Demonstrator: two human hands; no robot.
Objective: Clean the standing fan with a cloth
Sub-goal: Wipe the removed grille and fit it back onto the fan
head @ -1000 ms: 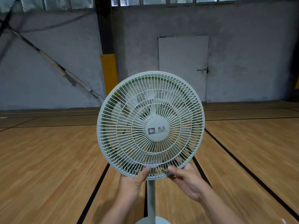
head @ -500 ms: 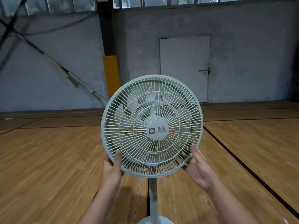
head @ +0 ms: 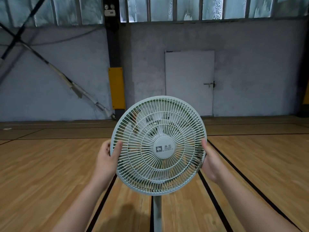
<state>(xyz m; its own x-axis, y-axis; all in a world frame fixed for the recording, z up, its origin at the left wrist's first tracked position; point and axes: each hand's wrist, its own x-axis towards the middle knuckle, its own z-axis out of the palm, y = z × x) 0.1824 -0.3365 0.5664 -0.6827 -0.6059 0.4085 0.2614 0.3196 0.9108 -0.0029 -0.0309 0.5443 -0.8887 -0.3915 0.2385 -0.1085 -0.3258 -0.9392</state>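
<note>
Pale green plastic fills the middle of my feed. The standing fan [head: 163, 149] is on the wooden floor [head: 41, 173] straight ahead of me, within arm's reach, and its round head faces me at a slight angle. Its pole [head: 157, 213] drops out of the bottom edge of the view, so I cannot see the base. The wire guard [head: 142, 168] is on the head, and through its spokes I make out pale blades. The grey badge [head: 164, 149] at the centre carries a small camel logo and the word CAMEL.

Both hands are on the head, one at each side at about mid-height. My left hand [head: 107, 158] grips the left rim, with the thumb laid across the front of the spokes and the other fingers wrapped behind the ring. My right hand [head: 210, 163] holds the right rim. Its palm is against the edge and its thumb points up along the ring, while its fingers pass behind the guard, where the spokes mostly hide them. Both forearms are bare and reach in from the lower corners.

Black lines [head: 234, 166] run along the floor past the fan on both sides. A grey wall [head: 250, 64] rises behind it, with a pale door [head: 189, 82] shut just above the fan's head. A yellow pad [head: 117, 88] is fixed to a dark column to the left of the door. A row of windows [head: 184, 7] runs along the top.
</note>
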